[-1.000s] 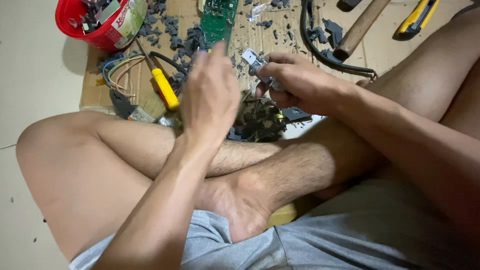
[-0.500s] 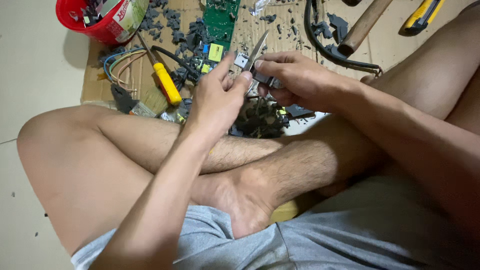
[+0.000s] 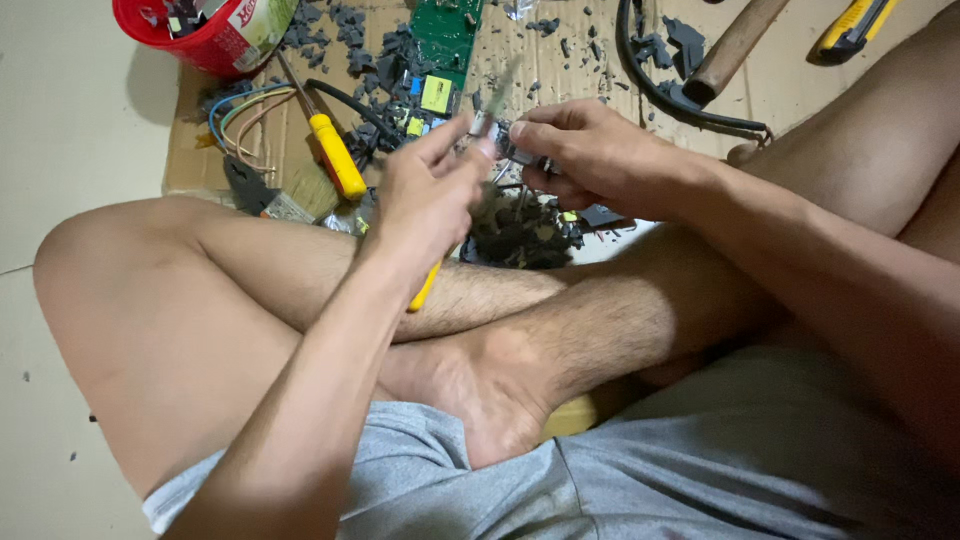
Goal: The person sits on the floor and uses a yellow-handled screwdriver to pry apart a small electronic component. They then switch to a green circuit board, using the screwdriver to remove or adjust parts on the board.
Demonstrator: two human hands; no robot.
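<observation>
the left hand (image 3: 425, 205) grips yellow-handled pliers (image 3: 424, 288). the right hand (image 3: 590, 160) pinches a small part (image 3: 515, 150) above the crossed legs. many broken bits (image 3: 520, 235) lie done; the green circuit board (image 3: 447, 30) still waits.

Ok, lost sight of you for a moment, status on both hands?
Left hand gripping yellow-handled tool, blurred tip up. Right hand pinching small grey electronic part. Hands meet over heap of dark plastic fragments. Nothing between them.
</observation>
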